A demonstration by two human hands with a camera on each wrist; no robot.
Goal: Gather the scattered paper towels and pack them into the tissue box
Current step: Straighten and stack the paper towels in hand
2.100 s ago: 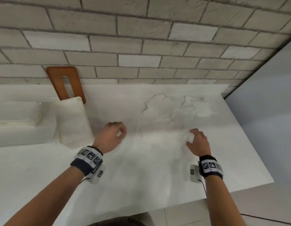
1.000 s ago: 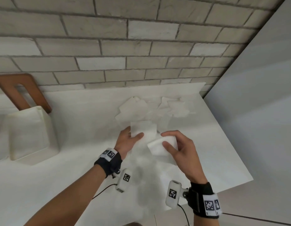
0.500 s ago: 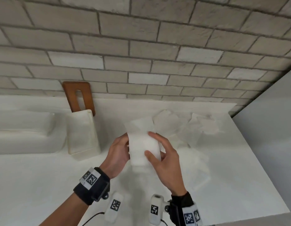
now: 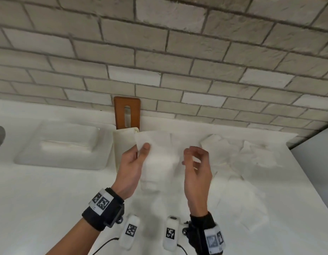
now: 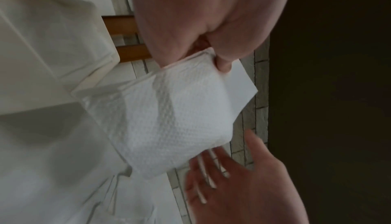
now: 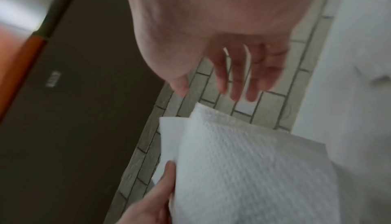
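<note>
My left hand (image 4: pixel 141 150) pinches a small stack of white paper towels (image 4: pixel 157 153) by its left edge, thumb on top, above the counter. In the left wrist view the thumb (image 5: pixel 224 63) presses the embossed towels (image 5: pixel 173 119). My right hand (image 4: pixel 193 156) hovers just right of the stack with loosely bent fingers (image 6: pixel 243 77) and holds nothing. The cream tissue box (image 4: pixel 122 144) stands open behind my left hand, and its brown wooden lid (image 4: pixel 127 112) leans on the wall. More loose towels (image 4: pixel 233 151) lie scattered to the right.
A shallow white tray (image 4: pixel 63 144) sits left of the box. A grey brick wall (image 4: pixel 177 70) backs the white counter (image 4: pixel 49 199). A grey panel (image 4: pixel 317 153) borders the counter on the right. Further towels (image 4: pixel 251 205) lie near the front right edge.
My right hand has let go of the towel stack and drawn off to the right. My left hand alone now holds it, raised nearer the tissue box.
</note>
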